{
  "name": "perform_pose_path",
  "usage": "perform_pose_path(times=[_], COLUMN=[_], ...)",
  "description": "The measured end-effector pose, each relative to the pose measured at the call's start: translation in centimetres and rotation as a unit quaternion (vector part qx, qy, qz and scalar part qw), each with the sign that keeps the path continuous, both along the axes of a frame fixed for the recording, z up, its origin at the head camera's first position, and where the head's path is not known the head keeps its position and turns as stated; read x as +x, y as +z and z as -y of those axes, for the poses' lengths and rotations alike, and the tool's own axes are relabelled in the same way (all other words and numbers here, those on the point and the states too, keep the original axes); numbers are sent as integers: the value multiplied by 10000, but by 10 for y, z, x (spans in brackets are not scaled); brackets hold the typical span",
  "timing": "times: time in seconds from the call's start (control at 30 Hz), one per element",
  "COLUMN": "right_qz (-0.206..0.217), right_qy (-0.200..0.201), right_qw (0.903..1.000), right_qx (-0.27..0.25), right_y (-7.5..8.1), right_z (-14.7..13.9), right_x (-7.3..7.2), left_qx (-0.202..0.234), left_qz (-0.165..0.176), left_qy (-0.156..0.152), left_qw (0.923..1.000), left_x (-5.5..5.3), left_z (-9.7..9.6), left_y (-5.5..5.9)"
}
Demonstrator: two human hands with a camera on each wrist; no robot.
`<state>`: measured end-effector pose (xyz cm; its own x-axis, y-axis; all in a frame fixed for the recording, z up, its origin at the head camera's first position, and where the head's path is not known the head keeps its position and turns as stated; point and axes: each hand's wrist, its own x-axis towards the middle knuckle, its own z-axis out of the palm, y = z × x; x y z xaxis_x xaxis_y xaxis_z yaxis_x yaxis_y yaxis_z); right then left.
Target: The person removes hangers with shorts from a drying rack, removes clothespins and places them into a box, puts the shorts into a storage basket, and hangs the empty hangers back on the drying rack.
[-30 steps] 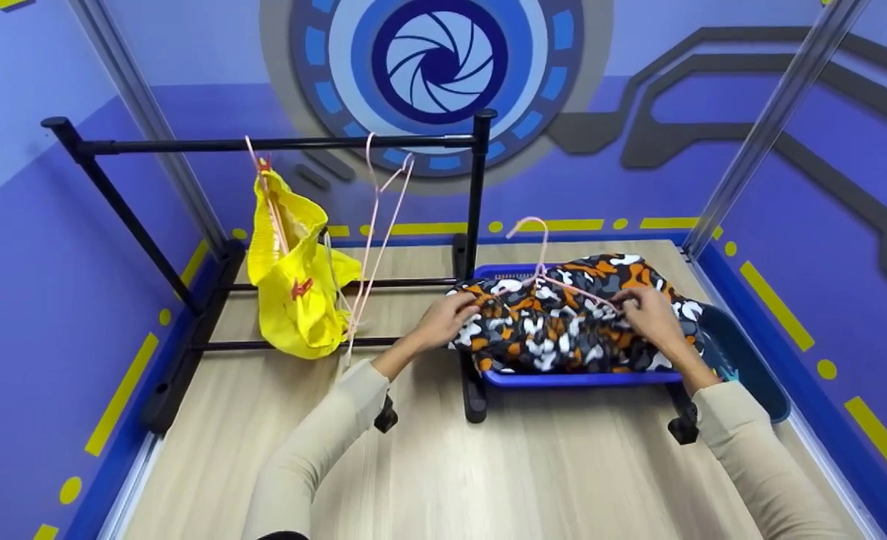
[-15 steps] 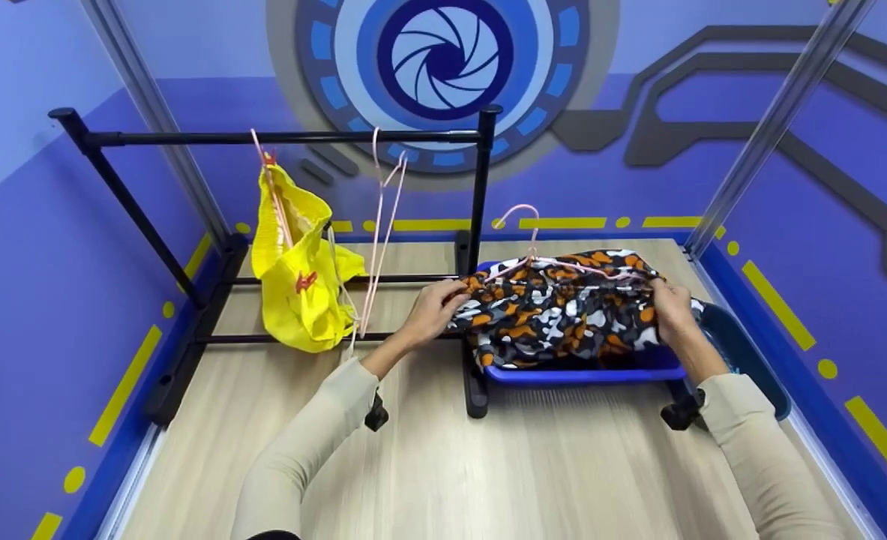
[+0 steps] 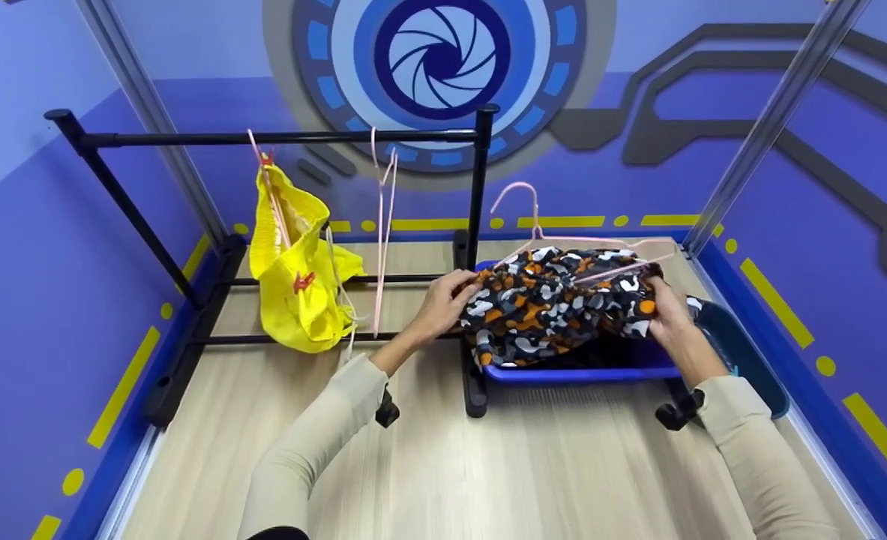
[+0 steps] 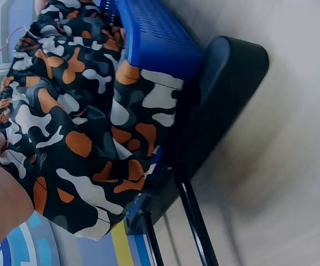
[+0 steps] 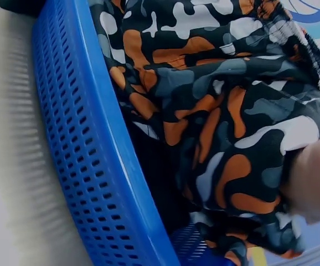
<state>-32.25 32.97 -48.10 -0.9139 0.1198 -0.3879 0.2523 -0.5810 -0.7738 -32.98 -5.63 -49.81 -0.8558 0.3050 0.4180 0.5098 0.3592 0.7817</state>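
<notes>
Orange-patterned garment [image 3: 537,307] lies over the blue basket [image 3: 585,374].
Your left hand [image 3: 443,301] pinches its left end, your right hand [image 3: 672,311] grips its right; the hanger [image 3: 537,231] is partly inside, right tip out.

Garment [image 3: 529,319] over basket [image 3: 585,374]; rack [image 3: 293,139] to left.

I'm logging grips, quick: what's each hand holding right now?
Left hand: closed, gripping the camouflage-patterned garment near its left end.
Right hand: closed, gripping the garment near its right end.
</notes>
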Motion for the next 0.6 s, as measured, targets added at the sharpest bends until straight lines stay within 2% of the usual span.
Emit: perform_pose_path(times=[0.13,0.23,0.33,0.4,0.47,0.5,0.53,0.6], right_qz=[362,416,332,115,-339,-720,-1173,-2152], right_qy=[-557,-625,-328,-340,-685,-951,-1187,-1490], right_qw=[9940,9839,9607,9315,8872,8606,8297,7567], right_qx=[872,1623,2737,3620,4551,4952,5326,5991], right_y=[-6,-16,-21,-19,-15,-13,-11,-9], right_z=[1,4,8,12,17,20,23,27], right_x=[1,2,8,13,17,18,18,16], left_qx=[180,235,119,-49,-229,-343,-444,-615], left_qz=[-56,373,786,858,712,638,594,543], left_qy=[54,-52,-157,-243,-351,-398,-459,-597], left_qw=[9998,9990,9967,9960,9966,9966,9962,9948], left_x=[-3,-4,-4,-3,-3,-3,-3,-2], left_z=[-5,-5,-6,-8,-11,-12,-14,-16], left_y=[3,7,9,11,10,10,10,11])
